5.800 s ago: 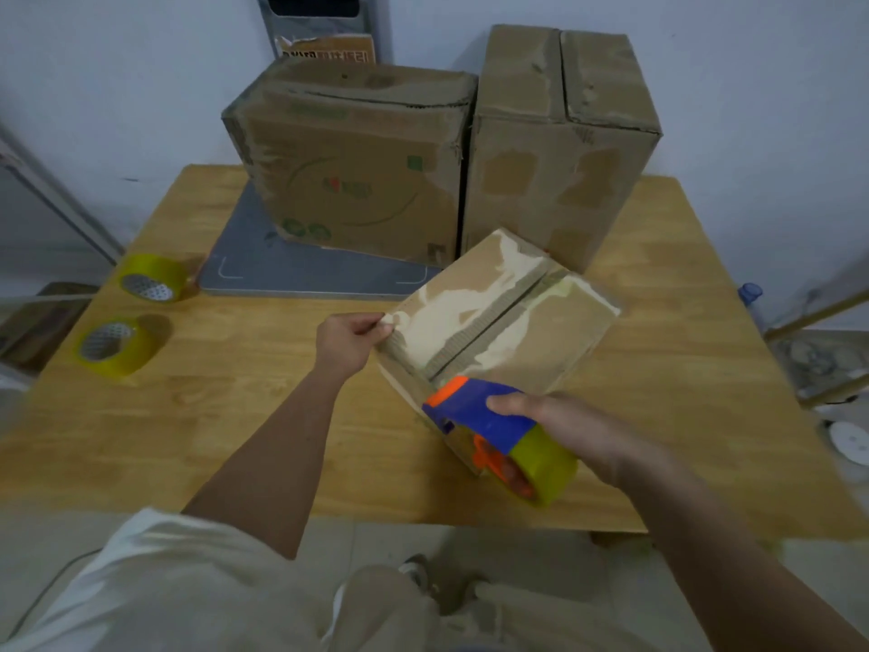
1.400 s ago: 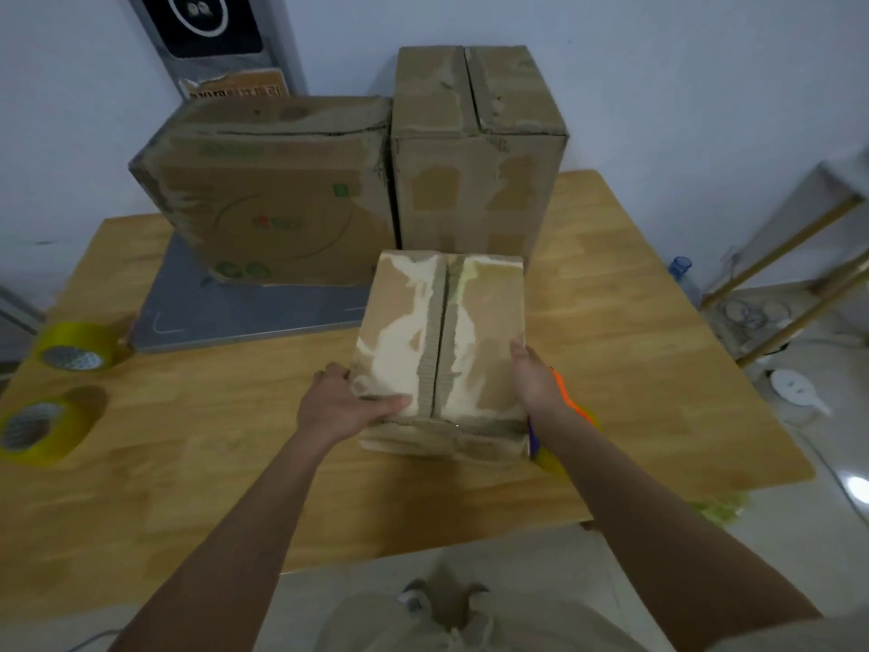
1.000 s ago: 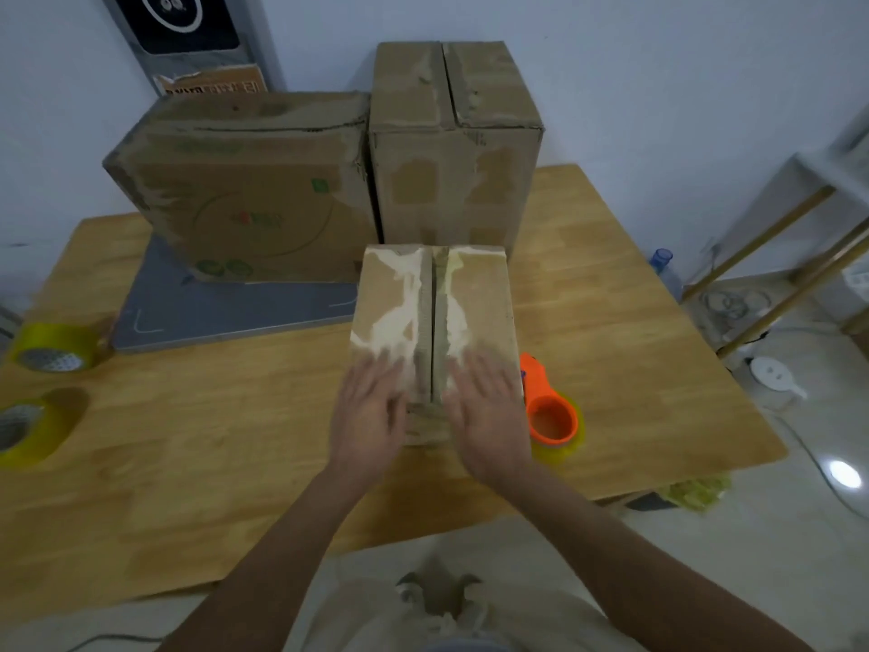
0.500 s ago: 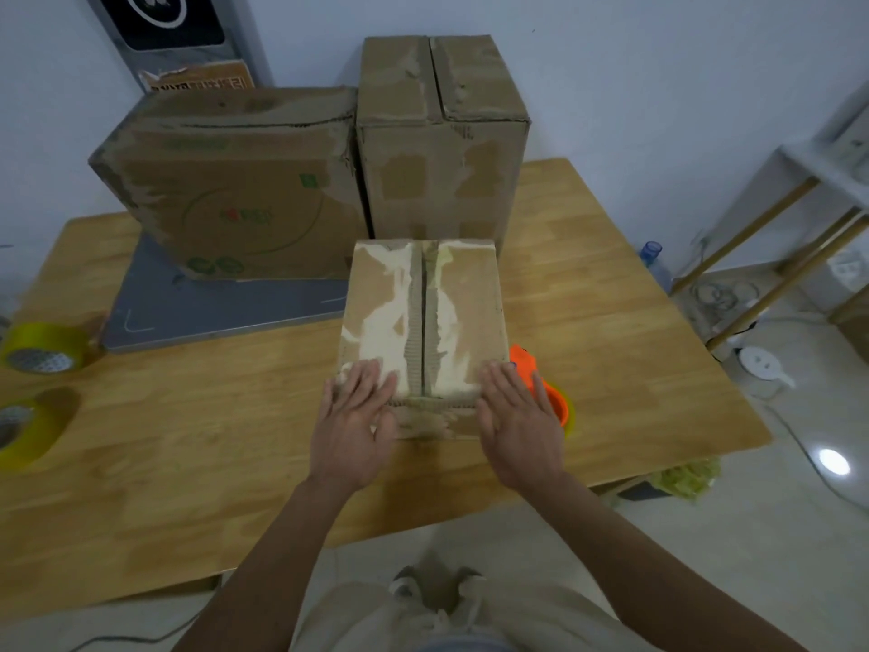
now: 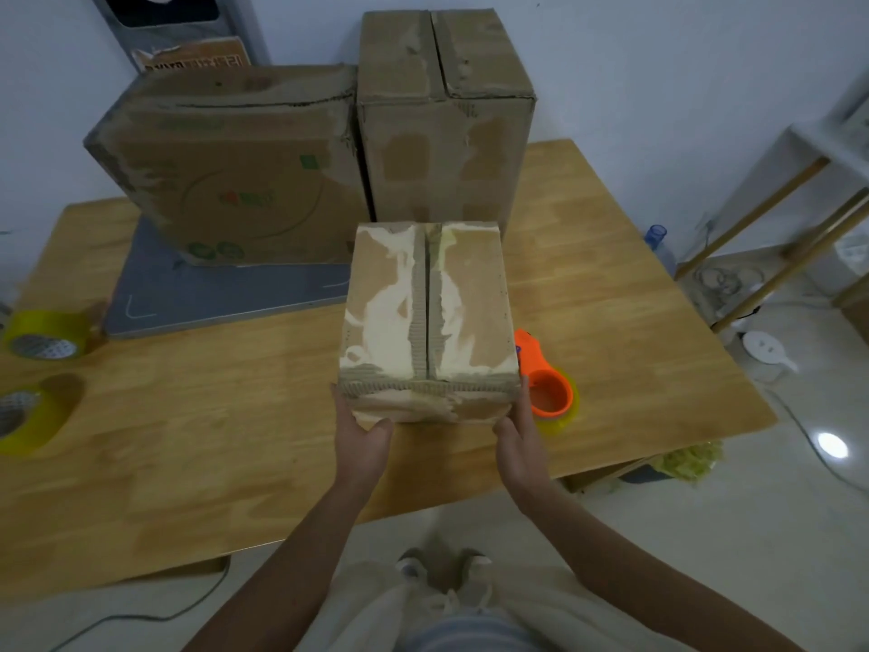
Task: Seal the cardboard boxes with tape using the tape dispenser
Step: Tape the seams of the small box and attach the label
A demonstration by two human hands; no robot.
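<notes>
A small worn cardboard box (image 5: 465,312) stands on the wooden table (image 5: 235,416) in front of me, its two top flaps closed with a dark seam down the middle. My left hand (image 5: 359,437) grips its near left corner, thumb on the front face. My right hand (image 5: 519,440) holds the near right corner the same way. The orange tape dispenser (image 5: 548,388), loaded with a yellowish roll, lies on the table just right of the box, touched by neither hand.
Two larger cardboard boxes stand behind: a wide one (image 5: 235,171) on a grey board (image 5: 211,298) and a tall one (image 5: 442,120). Two yellow tape rolls (image 5: 44,334) (image 5: 28,416) lie at the table's left edge. A shelf frame (image 5: 776,237) stands right of the table.
Both hands slid from lying flat on the box top down to its near bottom corners. The dispenser, put down about a second ago, has stayed beside the box.
</notes>
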